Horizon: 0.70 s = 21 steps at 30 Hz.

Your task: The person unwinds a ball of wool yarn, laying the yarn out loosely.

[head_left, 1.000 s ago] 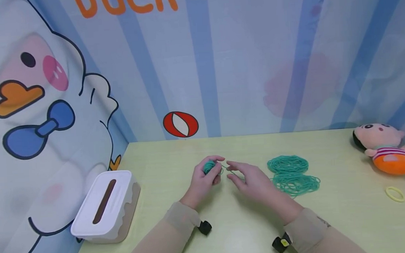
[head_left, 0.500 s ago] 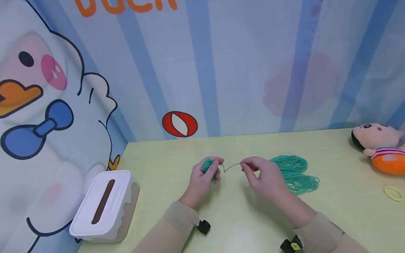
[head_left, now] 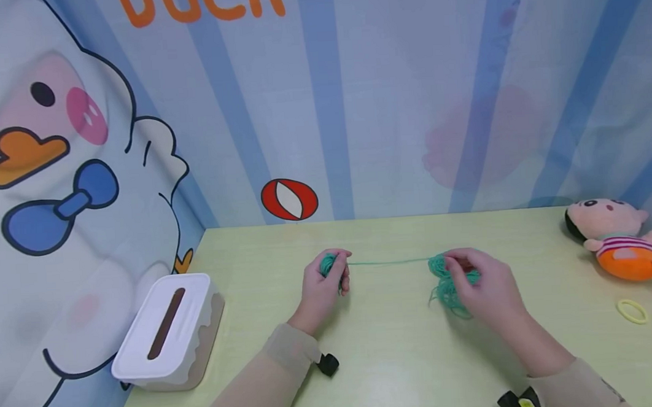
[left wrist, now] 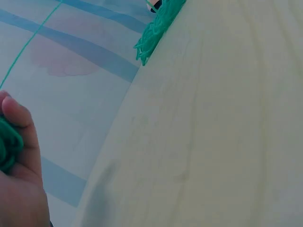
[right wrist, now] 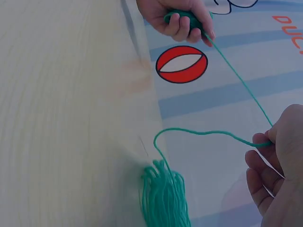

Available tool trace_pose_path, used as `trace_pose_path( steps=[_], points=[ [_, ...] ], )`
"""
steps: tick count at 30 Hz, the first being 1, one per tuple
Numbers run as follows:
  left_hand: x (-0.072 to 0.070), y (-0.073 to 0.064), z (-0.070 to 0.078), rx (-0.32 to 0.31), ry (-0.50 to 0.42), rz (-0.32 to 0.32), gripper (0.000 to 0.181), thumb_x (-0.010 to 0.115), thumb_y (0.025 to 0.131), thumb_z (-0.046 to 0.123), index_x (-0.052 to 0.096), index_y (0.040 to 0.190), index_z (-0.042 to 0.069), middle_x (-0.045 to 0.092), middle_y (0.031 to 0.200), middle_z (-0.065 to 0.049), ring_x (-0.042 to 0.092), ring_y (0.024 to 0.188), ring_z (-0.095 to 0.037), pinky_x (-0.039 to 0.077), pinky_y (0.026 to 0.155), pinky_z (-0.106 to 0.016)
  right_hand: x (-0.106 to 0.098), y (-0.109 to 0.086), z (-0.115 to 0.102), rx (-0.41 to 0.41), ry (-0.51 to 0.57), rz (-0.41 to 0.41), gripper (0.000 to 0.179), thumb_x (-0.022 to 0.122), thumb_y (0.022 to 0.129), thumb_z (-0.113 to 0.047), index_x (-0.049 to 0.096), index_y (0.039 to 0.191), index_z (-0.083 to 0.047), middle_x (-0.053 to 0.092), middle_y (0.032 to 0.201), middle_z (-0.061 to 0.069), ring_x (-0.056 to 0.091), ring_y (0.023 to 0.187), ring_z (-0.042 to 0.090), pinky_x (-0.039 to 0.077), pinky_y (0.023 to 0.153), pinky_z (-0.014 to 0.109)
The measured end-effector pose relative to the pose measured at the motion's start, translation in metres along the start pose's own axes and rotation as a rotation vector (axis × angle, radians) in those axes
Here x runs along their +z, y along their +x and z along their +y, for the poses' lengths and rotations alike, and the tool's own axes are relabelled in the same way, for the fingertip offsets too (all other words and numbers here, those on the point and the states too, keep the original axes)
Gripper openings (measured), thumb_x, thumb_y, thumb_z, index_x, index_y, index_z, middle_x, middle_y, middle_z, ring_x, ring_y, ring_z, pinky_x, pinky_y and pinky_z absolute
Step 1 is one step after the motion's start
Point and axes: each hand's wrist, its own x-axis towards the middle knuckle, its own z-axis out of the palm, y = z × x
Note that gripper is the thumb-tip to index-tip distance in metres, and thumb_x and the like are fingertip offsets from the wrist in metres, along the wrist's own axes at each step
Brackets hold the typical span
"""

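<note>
My left hand [head_left: 320, 283] grips a small ball of green yarn [head_left: 328, 264], its fingers curled round the ball. From it a single strand [head_left: 387, 262] runs taut to the right, where my right hand [head_left: 485, 281] pinches it between thumb and fingers. In the right wrist view, slack yarn [right wrist: 208, 133] hangs from that pinch and leads down to the loose green skein [right wrist: 163, 198]. That skein lies on the table below and to the left of the right hand in the head view, which partly covers it.
A white lidded box [head_left: 169, 328] with a slot stands at the table's left edge. On the right lie a plush doll [head_left: 618, 240] and a yellow ring [head_left: 633, 311]. A printed curtain [head_left: 376, 102] hangs behind the table [head_left: 389, 360].
My right hand has moved right, away from the left hand, and now pinches the yarn over the skein. The strand between the hands has lengthened and straightened. My left hand has barely shifted.
</note>
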Motion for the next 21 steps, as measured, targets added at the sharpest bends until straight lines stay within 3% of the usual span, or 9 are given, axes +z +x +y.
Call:
trace_pose_path(
  steps=[4,7,9,12,15,21],
  points=[
    [0.000,0.001,-0.001,0.021,0.004,0.032,0.032,0.055,0.117,0.031,0.071,0.125,0.004,0.062,0.079,-0.002,0.059,0.063,-0.013,0.054,0.061,-0.021,-0.019,-0.005,0.014,0.031,-0.054,0.000,0.013,0.076,0.102,-0.008,0.081,0.114,-0.007,0.082,0.096,0.005,0.059,0.088,-0.014,0.047,0.073,0.006],
    [0.000,0.000,-0.001,0.037,0.008,0.042,0.033,0.058,0.116,0.028,0.069,0.127,-0.001,0.059,0.075,-0.001,0.056,0.061,-0.013,0.051,0.060,-0.021,-0.032,-0.008,0.022,0.056,-0.088,-0.021,0.014,0.076,0.103,-0.010,0.081,0.116,-0.007,0.082,0.096,0.006,0.055,0.089,-0.018,0.048,0.073,0.009],
    [-0.001,0.000,-0.001,0.045,0.004,0.044,0.035,0.062,0.115,0.028,0.067,0.128,-0.004,0.058,0.073,-0.001,0.054,0.058,-0.013,0.050,0.059,-0.022,-0.039,-0.008,0.028,0.074,-0.110,-0.038,0.015,0.076,0.103,-0.011,0.081,0.117,-0.007,0.082,0.097,0.007,0.061,0.087,-0.010,0.049,0.070,0.012],
    [0.000,0.000,0.000,0.051,0.002,0.047,0.035,0.066,0.112,0.029,0.067,0.127,-0.003,0.061,0.075,-0.002,0.056,0.058,-0.013,0.053,0.059,-0.022,-0.046,-0.008,0.036,0.110,-0.154,-0.076,0.017,0.076,0.103,-0.011,0.080,0.118,-0.005,0.081,0.097,0.009,0.071,0.089,0.015,0.051,0.066,0.021],
    [-0.001,0.000,-0.001,0.047,-0.001,0.042,0.035,0.068,0.112,0.029,0.068,0.128,-0.002,0.064,0.079,-0.002,0.058,0.059,-0.014,0.055,0.060,-0.022,-0.051,-0.007,0.043,0.154,-0.210,-0.149,0.019,0.075,0.104,-0.013,0.080,0.119,-0.003,0.082,0.100,0.013,0.072,0.091,0.033,0.055,0.067,0.033],
    [-0.002,0.000,-0.002,0.020,-0.010,0.003,0.036,0.067,0.112,0.027,0.066,0.130,-0.003,0.065,0.087,-0.001,0.055,0.062,-0.014,0.052,0.061,-0.020,-0.053,-0.008,0.056,0.277,-0.338,-0.413,0.024,0.070,0.107,-0.018,0.080,0.121,-0.002,0.079,0.110,0.020,0.069,0.084,0.028,0.056,0.069,0.048]
  ],
)
